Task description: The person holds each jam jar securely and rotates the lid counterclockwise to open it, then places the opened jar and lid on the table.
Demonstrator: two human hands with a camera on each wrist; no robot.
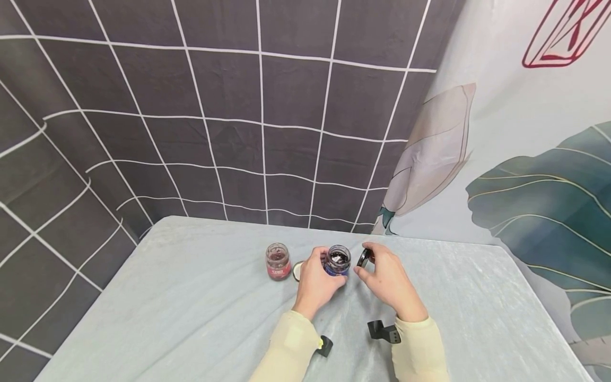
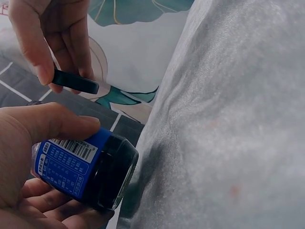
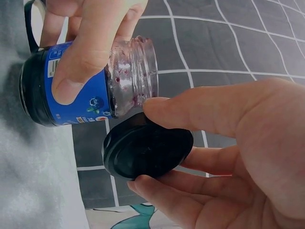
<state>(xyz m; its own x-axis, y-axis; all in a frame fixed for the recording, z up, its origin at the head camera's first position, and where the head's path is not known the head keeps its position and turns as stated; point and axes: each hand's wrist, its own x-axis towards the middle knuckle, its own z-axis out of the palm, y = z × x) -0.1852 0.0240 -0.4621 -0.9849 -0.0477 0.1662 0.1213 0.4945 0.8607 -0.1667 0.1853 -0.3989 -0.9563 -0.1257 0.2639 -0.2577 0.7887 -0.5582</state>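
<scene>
A glass jam jar with a blue label (image 3: 78, 107) stands uncapped, dark jam inside. My left hand (image 1: 317, 284) grips it round the sides, the thumb across the label in the right wrist view. Just right of the jar, my right hand (image 1: 389, 276) pinches a black lid (image 3: 147, 150) by its rim, apart from the jar's mouth and tilted on edge in the head view. A second open jar with a red label (image 1: 278, 262) stands to the left. Between the two jars lies another lid, pale inside (image 1: 298, 271), partly hidden by my left hand.
A pale grey cloth covers the table (image 1: 191, 297). Behind it hangs a dark gridded curtain (image 1: 229, 143), and a leaf-patterned curtain (image 1: 506, 201) hangs at the right. Black wrist mounts (image 1: 384, 332) sit at both sleeves.
</scene>
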